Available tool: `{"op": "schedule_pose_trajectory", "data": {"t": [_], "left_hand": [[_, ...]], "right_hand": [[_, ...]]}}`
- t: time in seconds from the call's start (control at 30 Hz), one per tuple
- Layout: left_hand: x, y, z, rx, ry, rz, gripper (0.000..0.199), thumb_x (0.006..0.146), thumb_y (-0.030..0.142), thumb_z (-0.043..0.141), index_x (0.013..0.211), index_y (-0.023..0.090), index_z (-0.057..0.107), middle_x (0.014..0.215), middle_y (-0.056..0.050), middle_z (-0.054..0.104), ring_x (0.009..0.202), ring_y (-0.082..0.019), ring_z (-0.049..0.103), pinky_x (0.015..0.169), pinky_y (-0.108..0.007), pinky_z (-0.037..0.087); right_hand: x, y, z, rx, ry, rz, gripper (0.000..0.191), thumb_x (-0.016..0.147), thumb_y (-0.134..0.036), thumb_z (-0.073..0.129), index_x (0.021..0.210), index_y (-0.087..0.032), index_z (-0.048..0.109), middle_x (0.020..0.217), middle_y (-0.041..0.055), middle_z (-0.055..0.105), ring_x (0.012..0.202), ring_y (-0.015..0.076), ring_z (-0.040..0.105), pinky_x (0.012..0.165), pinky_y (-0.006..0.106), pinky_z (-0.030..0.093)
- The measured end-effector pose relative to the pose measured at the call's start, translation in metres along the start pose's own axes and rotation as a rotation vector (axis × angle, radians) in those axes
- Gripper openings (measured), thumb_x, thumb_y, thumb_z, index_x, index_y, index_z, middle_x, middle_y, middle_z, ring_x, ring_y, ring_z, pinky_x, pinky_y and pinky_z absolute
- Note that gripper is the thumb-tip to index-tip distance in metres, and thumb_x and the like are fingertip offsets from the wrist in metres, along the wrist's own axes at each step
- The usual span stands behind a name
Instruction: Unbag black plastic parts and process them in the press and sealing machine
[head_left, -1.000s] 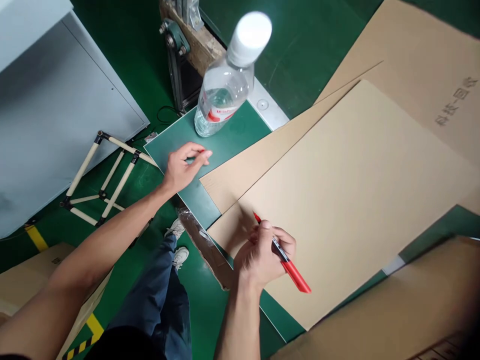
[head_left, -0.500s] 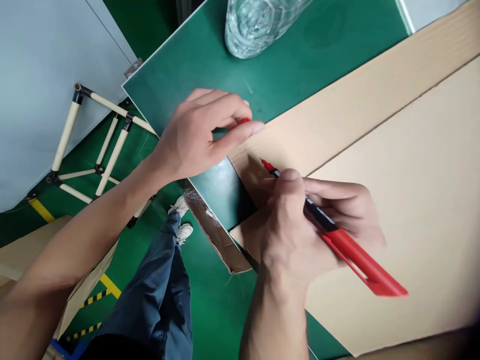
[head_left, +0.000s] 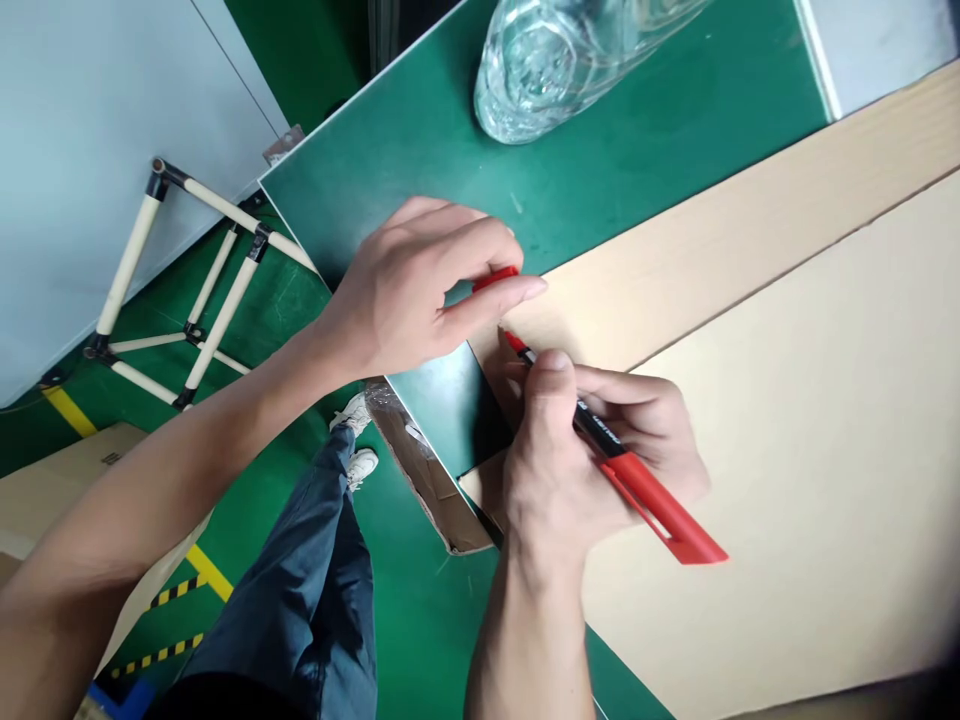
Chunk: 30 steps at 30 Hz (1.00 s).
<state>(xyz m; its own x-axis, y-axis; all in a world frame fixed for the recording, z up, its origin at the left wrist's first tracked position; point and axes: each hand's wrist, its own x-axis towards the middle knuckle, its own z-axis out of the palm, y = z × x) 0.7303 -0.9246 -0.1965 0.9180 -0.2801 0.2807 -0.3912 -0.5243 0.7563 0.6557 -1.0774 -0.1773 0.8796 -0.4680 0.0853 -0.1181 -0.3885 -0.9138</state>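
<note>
My right hand (head_left: pixel 570 440) grips a red and black marker pen (head_left: pixel 667 510) in a writing hold. A red cap with a clip covers the pen's back end, and its fine tip points at the corner of a cardboard flap (head_left: pixel 675 260). Whether the tip touches the cardboard I cannot tell. Between the thumb and fingers of my left hand (head_left: pixel 427 285) is a small red cap (head_left: pixel 495 278), partly hidden. That hand hovers over or rests at the flap's corner, just beyond the pen tip.
The cardboard box (head_left: pixel 787 440) lies on a green table (head_left: pixel 420 180). A clear plastic bottle (head_left: pixel 540 80) is near the far side. Left on the floor are a pipe frame (head_left: pixel 217 315) and another carton (head_left: pixel 67 490). An open cardboard box (head_left: pixel 442 500) sits below the table edge.
The marker pen and my right hand have shifted left, bringing the tip closer to my left hand. My left hand appears slightly lower and further right as the whole view has moved.
</note>
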Motion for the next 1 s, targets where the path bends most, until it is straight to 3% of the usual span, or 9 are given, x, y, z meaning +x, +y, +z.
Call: {"op": "schedule_pose_trajectory", "data": {"t": [0.1,0.17,0.27,0.4,0.5,0.73,1.0], "left_hand": [[0.0,-0.004,0.001,-0.013,0.06,0.016,0.028,0.1,0.052,0.067,0.088,0.027,0.072,0.083,0.001,0.072,0.1,-0.022,0.077,0.097,-0.045,0.063],[-0.002,-0.004,-0.001,-0.03,0.161,0.072,0.023,0.098,0.048,0.073,0.089,0.027,0.073,0.086,0.0,0.075,0.096,-0.022,0.076,0.091,-0.042,0.063],[-0.015,0.007,-0.013,-0.062,0.258,0.179,0.011,0.095,0.035,0.078,0.092,0.025,0.074,0.082,-0.001,0.076,0.077,-0.018,0.07,0.077,-0.037,0.059],[-0.048,0.044,-0.034,-0.063,0.114,0.207,0.01,0.091,0.024,0.082,0.096,0.021,0.074,0.079,-0.002,0.076,0.068,-0.015,0.064,0.064,-0.031,0.055],[-0.071,0.08,-0.048,-0.091,0.014,0.198,0.011,0.091,0.023,0.082,0.101,0.02,0.076,0.081,-0.003,0.078,0.07,-0.016,0.066,0.063,-0.03,0.057],[-0.085,0.137,-0.064,-0.119,-0.123,0.233,0.013,0.099,0.027,0.073,0.106,0.017,0.078,0.087,-0.006,0.078,0.073,-0.017,0.068,0.065,-0.029,0.059],[-0.089,0.157,-0.072,-0.067,-0.185,0.317,0.014,0.1,0.026,0.071,0.104,0.013,0.076,0.086,-0.006,0.077,0.075,-0.016,0.065,0.068,-0.028,0.056]], "right_hand": [[0.002,0.005,-0.002,0.091,0.051,-0.006,0.026,0.086,-0.04,0.083,0.078,-0.022,0.067,0.064,-0.0055,0.067,0.052,0.0126,0.06,0.05,0.029,0.046],[0.002,0.005,-0.009,0.164,0.098,0.018,0.028,0.081,-0.042,0.088,0.08,-0.021,0.069,0.064,-0.006,0.063,0.053,0.0125,0.057,0.052,0.029,0.045],[-0.002,-0.005,-0.031,0.193,0.148,0.129,0.035,0.074,-0.046,0.093,0.083,-0.02,0.071,0.069,-0.0041,0.064,0.054,0.012,0.053,0.053,0.029,0.041],[-0.02,-0.038,-0.068,0.195,-0.086,0.451,0.047,0.071,-0.061,0.09,0.083,-0.019,0.072,0.061,-0.004,0.061,0.048,0.0101,0.044,0.046,0.027,0.034],[-0.036,-0.066,-0.089,0.208,-0.208,0.596,0.056,0.071,-0.07,0.086,0.08,-0.017,0.07,0.057,-0.0019,0.061,0.046,0.0109,0.045,0.045,0.027,0.033],[-0.061,-0.106,-0.115,0.275,-0.233,0.622,0.062,0.066,-0.075,0.085,0.077,-0.016,0.068,0.055,-0.0011,0.061,0.046,0.011,0.044,0.045,0.025,0.033],[-0.072,-0.11,-0.138,0.29,-0.182,0.571,0.064,0.067,-0.078,0.083,0.076,-0.017,0.067,0.055,-0.0011,0.061,0.047,0.0114,0.046,0.047,0.026,0.035]]}}
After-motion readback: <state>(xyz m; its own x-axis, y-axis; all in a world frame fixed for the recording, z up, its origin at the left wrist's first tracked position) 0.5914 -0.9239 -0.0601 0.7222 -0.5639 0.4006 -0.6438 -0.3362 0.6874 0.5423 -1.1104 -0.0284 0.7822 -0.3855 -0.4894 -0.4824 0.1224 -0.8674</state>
